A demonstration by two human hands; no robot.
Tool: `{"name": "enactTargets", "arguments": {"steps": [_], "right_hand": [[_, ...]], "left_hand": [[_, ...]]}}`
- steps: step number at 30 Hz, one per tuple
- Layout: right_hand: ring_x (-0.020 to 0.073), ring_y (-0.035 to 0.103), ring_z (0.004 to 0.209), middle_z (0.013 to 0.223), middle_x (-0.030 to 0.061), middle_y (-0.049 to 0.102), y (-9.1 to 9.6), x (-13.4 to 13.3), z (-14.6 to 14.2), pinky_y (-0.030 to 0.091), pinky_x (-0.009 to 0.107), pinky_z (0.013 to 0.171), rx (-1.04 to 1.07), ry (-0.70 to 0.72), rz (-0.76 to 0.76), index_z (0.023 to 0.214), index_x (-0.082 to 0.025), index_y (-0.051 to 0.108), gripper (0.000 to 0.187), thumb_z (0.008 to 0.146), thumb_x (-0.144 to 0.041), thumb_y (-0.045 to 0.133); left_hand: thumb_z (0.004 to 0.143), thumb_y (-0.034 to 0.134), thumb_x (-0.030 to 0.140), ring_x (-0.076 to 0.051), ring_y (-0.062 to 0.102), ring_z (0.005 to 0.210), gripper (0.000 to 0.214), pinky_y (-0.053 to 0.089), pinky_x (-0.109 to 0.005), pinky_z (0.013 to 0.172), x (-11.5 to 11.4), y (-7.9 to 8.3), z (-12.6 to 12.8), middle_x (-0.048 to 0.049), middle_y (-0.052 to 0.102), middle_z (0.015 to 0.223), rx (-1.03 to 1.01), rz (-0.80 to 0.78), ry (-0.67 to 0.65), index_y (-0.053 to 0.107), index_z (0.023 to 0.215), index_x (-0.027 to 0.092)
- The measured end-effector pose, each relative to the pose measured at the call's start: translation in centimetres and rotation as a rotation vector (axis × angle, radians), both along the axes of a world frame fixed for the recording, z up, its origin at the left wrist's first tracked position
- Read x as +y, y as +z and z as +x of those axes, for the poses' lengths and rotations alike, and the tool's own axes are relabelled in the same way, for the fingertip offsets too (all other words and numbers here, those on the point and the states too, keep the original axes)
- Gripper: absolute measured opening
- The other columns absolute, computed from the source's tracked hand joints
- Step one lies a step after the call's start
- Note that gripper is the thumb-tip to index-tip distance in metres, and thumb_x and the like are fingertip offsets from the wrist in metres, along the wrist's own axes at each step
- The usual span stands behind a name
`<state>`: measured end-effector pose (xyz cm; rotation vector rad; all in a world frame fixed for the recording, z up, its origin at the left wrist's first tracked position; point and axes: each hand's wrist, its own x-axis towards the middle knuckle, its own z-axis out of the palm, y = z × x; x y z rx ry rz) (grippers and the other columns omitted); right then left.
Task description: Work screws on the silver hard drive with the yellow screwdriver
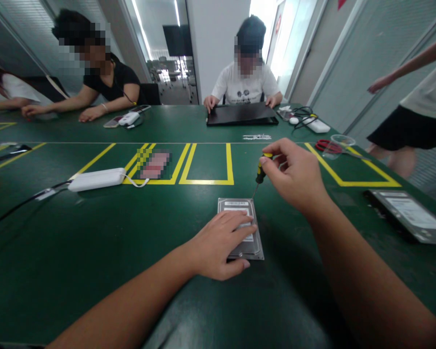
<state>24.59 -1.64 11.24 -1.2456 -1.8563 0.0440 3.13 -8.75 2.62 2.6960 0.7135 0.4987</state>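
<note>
A silver hard drive (258, 246) with a white label lies flat on the green table in front of me. My left hand (223, 242) rests across its top with the fingers spread, covering much of the label. In my right hand (292, 174) is a small screwdriver (260, 173) with a black and yellow handle, pinched between thumb and fingers. Its thin shaft slants down to the drive's far right corner, and the tip appears to touch there. Whether a screw sits under the tip is too small to tell.
Another hard drive (414, 215) lies at the right. Beyond it are red-handled scissors (329, 145) and a clear plastic cup (339, 141). A white power strip (96, 179) with cables and a blurred phone (155, 165) lie left. Opposite, a person holds a black panel (241, 115).
</note>
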Motion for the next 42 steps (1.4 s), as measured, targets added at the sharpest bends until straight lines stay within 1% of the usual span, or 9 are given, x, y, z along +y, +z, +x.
{"name": "enactTargets", "arguments": {"steps": [6, 12, 19, 23, 27, 35, 42], "right_hand": [[0.0151, 0.055, 0.062, 0.076, 0.0015, 0.065, -0.1, 0.1, 0.0, 0.040, 0.030, 0.063, -0.013, 0.015, -0.011, 0.097, -0.021, 0.063, 0.014, 0.087, -0.030, 0.061], [0.0152, 0.055, 0.062, 0.075, 0.0015, 0.064, 0.0, 0.0, 0.1, 0.040, 0.030, 0.062, -0.031, 0.006, -0.017, 0.096, -0.021, 0.063, 0.013, 0.087, -0.030, 0.061], [0.0164, 0.056, 0.064, 0.079, 0.0028, 0.066, 0.0, 0.0, 0.0, 0.040, 0.031, 0.063, -0.038, 0.009, -0.012, 0.096, -0.021, 0.063, 0.013, 0.087, -0.030, 0.060], [0.0171, 0.056, 0.064, 0.078, 0.0032, 0.066, 0.0, 0.0, 0.1, 0.040, 0.031, 0.063, -0.038, 0.015, -0.011, 0.096, -0.021, 0.062, 0.014, 0.088, -0.032, 0.059], [0.0170, 0.055, 0.064, 0.079, 0.0036, 0.066, -0.1, 0.0, 0.1, 0.040, 0.031, 0.063, -0.043, 0.015, -0.010, 0.097, -0.021, 0.062, 0.015, 0.088, -0.033, 0.058], [0.0165, 0.056, 0.065, 0.081, 0.0030, 0.066, -0.1, 0.1, 0.1, 0.040, 0.031, 0.064, -0.050, 0.025, -0.003, 0.097, -0.022, 0.061, 0.014, 0.088, -0.032, 0.058], [0.0169, 0.056, 0.066, 0.085, 0.0041, 0.067, -0.1, 0.2, 0.1, 0.041, 0.032, 0.065, -0.053, 0.028, -0.002, 0.099, -0.021, 0.061, 0.015, 0.088, -0.032, 0.058]], "left_hand": [[0.082, 0.066, 0.046, -0.033, 0.036, 0.143, 0.075, 0.026, -0.051, 0.119, 0.0, -0.1, 0.1, -0.0158, 0.043, 0.151, -0.002, 0.002, 0.002, 0.042, 0.146, 0.016], [0.083, 0.065, 0.047, -0.032, 0.038, 0.141, 0.069, 0.029, -0.051, 0.118, 0.0, -0.4, 0.0, -0.0141, 0.046, 0.149, -0.088, -0.011, 0.009, 0.046, 0.144, 0.020], [0.085, 0.064, 0.039, -0.030, 0.044, 0.138, 0.060, 0.037, -0.049, 0.115, 0.0, -0.6, -0.1, -0.0152, 0.047, 0.147, -0.231, -0.053, 0.021, 0.048, 0.139, 0.019], [0.086, 0.062, 0.037, -0.031, 0.046, 0.136, 0.056, 0.040, -0.051, 0.113, -0.1, -0.5, -0.1, -0.0154, 0.050, 0.144, -0.261, -0.068, 0.005, 0.049, 0.138, 0.019], [0.085, 0.061, 0.033, -0.030, 0.046, 0.137, 0.054, 0.040, -0.051, 0.113, -0.2, -0.4, 0.0, -0.0154, 0.053, 0.142, -0.260, -0.058, -0.019, 0.050, 0.136, 0.018], [0.088, 0.060, 0.028, -0.027, 0.043, 0.140, 0.044, 0.038, -0.045, 0.117, -0.8, -0.5, 0.4, -0.0132, 0.057, 0.138, -0.162, -0.030, -0.004, 0.056, 0.129, 0.014], [0.092, 0.053, 0.026, -0.029, 0.045, 0.138, 0.038, 0.039, -0.048, 0.117, -1.5, -0.3, 0.9, -0.0139, 0.058, 0.135, -0.142, 0.008, 0.019, 0.056, 0.128, 0.014]]}}
